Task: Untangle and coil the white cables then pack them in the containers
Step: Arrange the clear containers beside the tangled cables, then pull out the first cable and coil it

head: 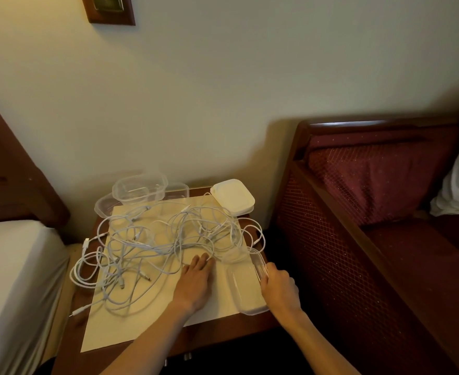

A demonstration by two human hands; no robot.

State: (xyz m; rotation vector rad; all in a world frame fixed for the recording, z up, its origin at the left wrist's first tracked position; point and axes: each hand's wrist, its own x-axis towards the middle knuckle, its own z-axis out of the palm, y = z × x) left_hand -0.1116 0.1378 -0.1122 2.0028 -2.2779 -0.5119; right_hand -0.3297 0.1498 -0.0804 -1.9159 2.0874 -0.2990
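Head view, looking down: the person's left hand (195, 282) lies flat with straight fingers on the sheet of pale cream paper (130, 328) that covers most of the small dark wooden desk (223, 334), its fingertips touching a strand at the near edge of the tangle of thin white cables (152, 247). The right hand (279, 289) curls its fingers round the right rim of a clear rectangular plastic container (246, 288) that sits at the desk's near right corner, partly on the paper; whether it is lifted off the surface cannot be told.

The white cables sprawl in loose crossing loops over the middle and left of the paper, some loops hanging past the desk's left edge, with several small plugs showing among them. One loop runs to the right, just beyond the held container.

At the far edge of the desk, against the cream wall, stands a stack of clear empty plastic containers (140, 189), and to their right lies a pile of white square lids (233, 196).

Left of the desk is a bed with a white sheet (14, 280); to the right stands a dark red upholstered bench with a wooden frame (371, 198). A wooden picture frame (110, 9) hangs high on the wall.
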